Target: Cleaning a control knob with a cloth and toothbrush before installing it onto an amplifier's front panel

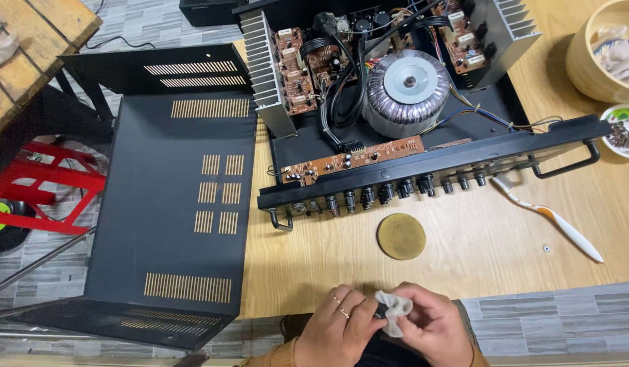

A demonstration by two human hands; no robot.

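My left hand (342,326) and my right hand (433,326) meet at the table's near edge, close to my body. Between them is a small white cloth (394,309) wrapped around a small dark part (380,311), which both hands pinch. Two rings show on my left hand. Beyond the hands, an opened black amplifier (409,115) lies on the wooden table (477,238), with its round toroidal transformer (406,92), brown circuit boards and a row of bare control shafts (396,190) along the front panel.
The amplifier's removed black cover (172,204) lies at the left, overhanging the table. A round olive disc (401,236) and a white-and-orange toothbrush (552,217) lie on the table. A tan bowl (603,51) and small patterned dish (623,129) stand at right. A red stool (43,183) stands on the floor.
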